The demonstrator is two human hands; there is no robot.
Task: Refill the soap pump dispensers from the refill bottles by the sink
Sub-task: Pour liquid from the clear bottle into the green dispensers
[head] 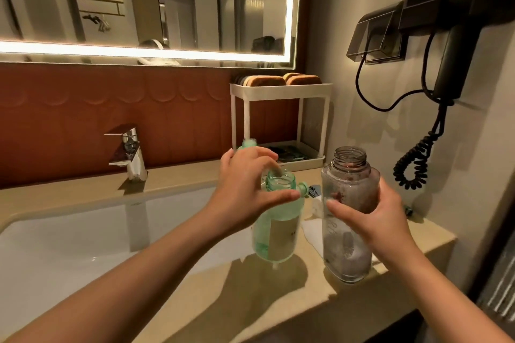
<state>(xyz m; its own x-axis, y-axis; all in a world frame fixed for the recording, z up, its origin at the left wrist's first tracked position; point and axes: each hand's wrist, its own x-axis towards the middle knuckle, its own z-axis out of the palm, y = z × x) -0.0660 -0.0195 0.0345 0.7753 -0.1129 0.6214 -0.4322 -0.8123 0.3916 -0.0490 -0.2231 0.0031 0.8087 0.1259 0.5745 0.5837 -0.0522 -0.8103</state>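
My left hand (245, 189) grips a translucent green bottle (278, 228) by its neck, fingers curled over the open mouth. The bottle has a pale label and hangs just above the counter, tilted slightly. A green pump head (249, 143) sticks up behind my fingers, and a second green piece (303, 188) shows beside the bottle's shoulder. My right hand (370, 220) wraps around a clear bottle (348, 184) with reddish-brown residue inside. Its threaded mouth is uncapped and it stands on the counter near the right edge.
A white sink basin (69, 234) with a chrome faucet (131, 156) lies at left. A white two-tier rack (281, 89) holding brown pads stands at the back. A black hair dryer (457, 22) with coiled cord hangs on the right wall. White paper (312, 231) lies between the bottles.
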